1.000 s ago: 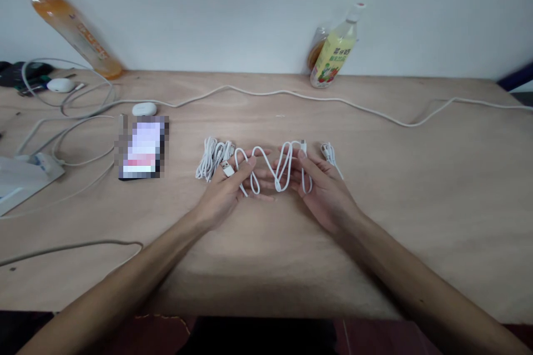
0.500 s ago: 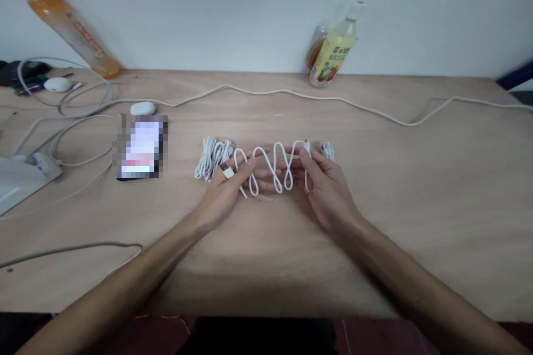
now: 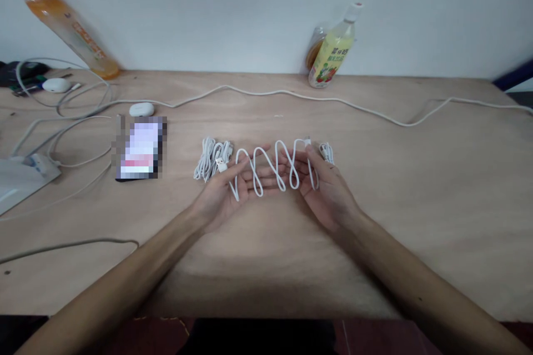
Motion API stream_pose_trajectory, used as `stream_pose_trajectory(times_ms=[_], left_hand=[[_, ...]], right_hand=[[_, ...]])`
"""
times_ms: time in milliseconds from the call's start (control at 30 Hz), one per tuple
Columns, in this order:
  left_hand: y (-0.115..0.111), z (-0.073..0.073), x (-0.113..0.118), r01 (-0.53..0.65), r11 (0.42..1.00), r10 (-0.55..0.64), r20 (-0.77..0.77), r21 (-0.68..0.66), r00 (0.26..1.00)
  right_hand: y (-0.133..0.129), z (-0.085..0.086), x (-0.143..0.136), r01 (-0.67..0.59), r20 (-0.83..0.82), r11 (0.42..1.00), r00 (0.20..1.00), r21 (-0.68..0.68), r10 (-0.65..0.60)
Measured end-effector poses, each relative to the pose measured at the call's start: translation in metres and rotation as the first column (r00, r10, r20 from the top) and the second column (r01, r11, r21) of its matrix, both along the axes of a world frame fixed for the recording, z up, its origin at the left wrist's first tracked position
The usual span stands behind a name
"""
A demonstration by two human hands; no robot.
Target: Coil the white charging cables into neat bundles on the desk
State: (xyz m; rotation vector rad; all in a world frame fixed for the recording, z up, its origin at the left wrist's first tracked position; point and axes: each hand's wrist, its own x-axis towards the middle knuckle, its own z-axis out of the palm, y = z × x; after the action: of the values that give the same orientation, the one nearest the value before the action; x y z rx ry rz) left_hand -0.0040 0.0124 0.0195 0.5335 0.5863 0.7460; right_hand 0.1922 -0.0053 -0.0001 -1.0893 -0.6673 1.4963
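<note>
A: Left to right, quick. Far left, a white power strip (image 3: 25, 169) with loose cords, an orange bottle (image 3: 69, 30) leaning on the wall, a white earbud case (image 3: 141, 109), then a phone (image 3: 139, 148) lying flat on the wooden table (image 3: 266, 255).

B: Hands?

A: Just right of the phone, 1 coiled white cable bundle (image 3: 208, 158) rests on the table, just beside the left hand (image 3: 225, 194). That hand is palm up, fingers loosely curled, thumb and forefinger pinching the USB plug (image 3: 220, 164) of the white cable (image 3: 270, 169).

B: And the cable itself?

A: Folded zigzag, about 4 or 5 loops, strung between both hands above the middle of the table. The right hand (image 3: 327, 191) takes the other end, fingers half closed round the last loops, small connector up by its fingertips. A 2nd small coiled cable (image 3: 327, 151) sits just behind that hand; touching or not, can't tell.

B: How to fold it well?

A: My read: keep the loops even in length, keep the plug end pinched so it can't slip, bring the hands together without letting loops cross. Loose folds would likely spring open.

B: Rest?

A: A green-labelled bottle (image 3: 333, 50) at the wall, and 1 long cord (image 3: 375, 111) running across the back of the table.
</note>
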Motion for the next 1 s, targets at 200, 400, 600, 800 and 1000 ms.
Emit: stream_pose_trajectory(times_ms=[200,400,600,800,1000], left_hand=[[0.0018,0.0007,-0.0019,-0.008,0.999,0.009,0.051,-0.038,0.999],[0.0022,0.0042,-0.002,-0.065,0.995,0.068,0.04,-0.077,0.997],[0.0032,0.0018,-0.0033,-0.046,0.998,0.048,0.033,-0.052,0.998],[0.0026,0.0019,-0.0034,-0.009,0.999,0.01,0.014,-0.047,1.0],[0.0029,0.0022,-0.0035,0.022,0.999,-0.021,0.039,-0.043,0.999]], right_hand=[[-0.0006,-0.0013,0.0003,0.001,-0.048,1.0,0.999,0.003,-0.001],[-0.0034,0.0,-0.0014,-0.031,-0.082,0.999,0.996,-0.01,0.03],[-0.0052,0.0019,-0.007,-0.067,-0.121,0.998,0.99,0.005,0.067],[-0.0067,-0.0013,-0.0074,-0.071,-0.067,0.997,0.995,-0.013,0.07],[-0.0076,-0.0006,-0.0089,-0.082,-0.045,0.996,0.996,-0.015,0.082]])
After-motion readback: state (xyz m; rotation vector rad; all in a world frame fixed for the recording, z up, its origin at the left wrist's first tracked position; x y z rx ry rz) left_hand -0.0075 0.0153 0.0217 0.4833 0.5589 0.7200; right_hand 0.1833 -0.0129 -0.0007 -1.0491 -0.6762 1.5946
